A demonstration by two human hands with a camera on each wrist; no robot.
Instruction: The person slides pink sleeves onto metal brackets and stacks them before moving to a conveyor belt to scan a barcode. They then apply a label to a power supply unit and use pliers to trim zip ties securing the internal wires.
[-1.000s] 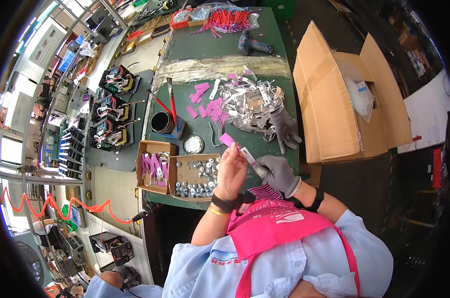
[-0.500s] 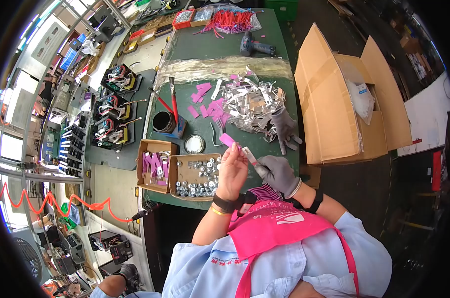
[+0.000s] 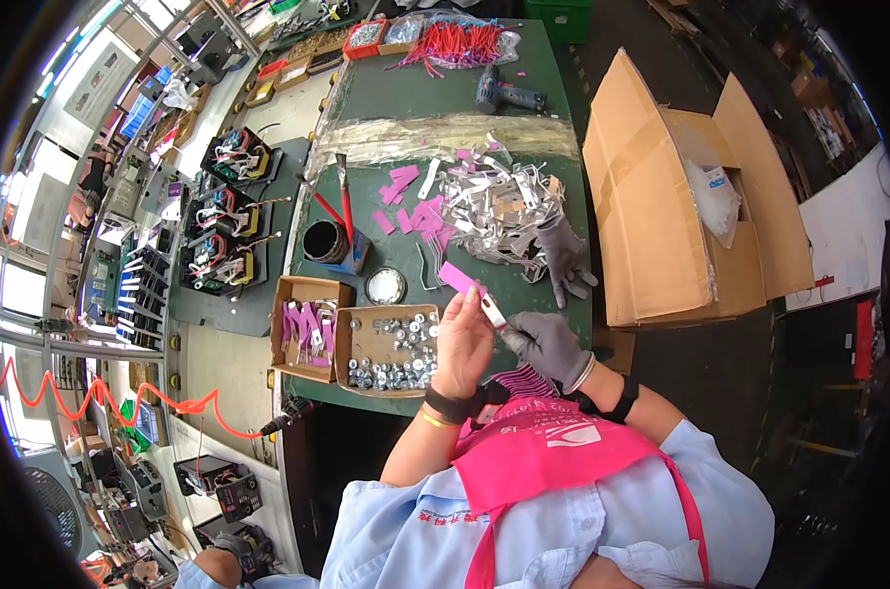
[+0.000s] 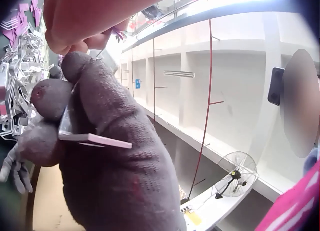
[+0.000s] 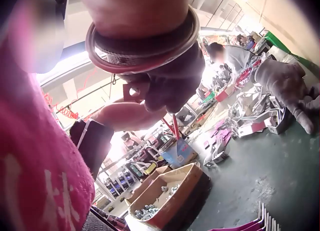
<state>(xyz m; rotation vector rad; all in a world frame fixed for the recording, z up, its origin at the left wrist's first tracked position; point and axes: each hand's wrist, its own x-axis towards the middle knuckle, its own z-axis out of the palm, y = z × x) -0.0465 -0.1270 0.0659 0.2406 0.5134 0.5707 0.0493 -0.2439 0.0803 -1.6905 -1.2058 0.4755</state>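
My bare left hand (image 3: 463,344) pinches a flat metal bracket (image 3: 492,311) between thumb and fingers, where a purple strip (image 3: 460,279) sticks out past the fingertips. The gloved right hand (image 3: 550,346) grips the bracket's other end. In the left wrist view, a bent metal end with a pink edge (image 4: 110,141) juts from between the grey glove's fingers. Purple strips with bent metal ends (image 5: 257,225) lie in a row close to my body. Beyond the hands is a heap of metal brackets (image 3: 499,201), with loose purple pieces (image 3: 425,213) beside it.
Left of my hands stand a carton of metal fasteners (image 3: 386,344) and a box of purple-covered parts (image 3: 308,329). Behind them are a dark pot (image 3: 322,241), a red-handled brush (image 3: 344,201) and a round lid (image 3: 384,286). A spare grey glove (image 3: 563,255) lies by the heap.
My left hand has shifted slightly right, towards the gloved hand, and less of the metal shows between the two. More of the purple strip now shows past the fingertips.
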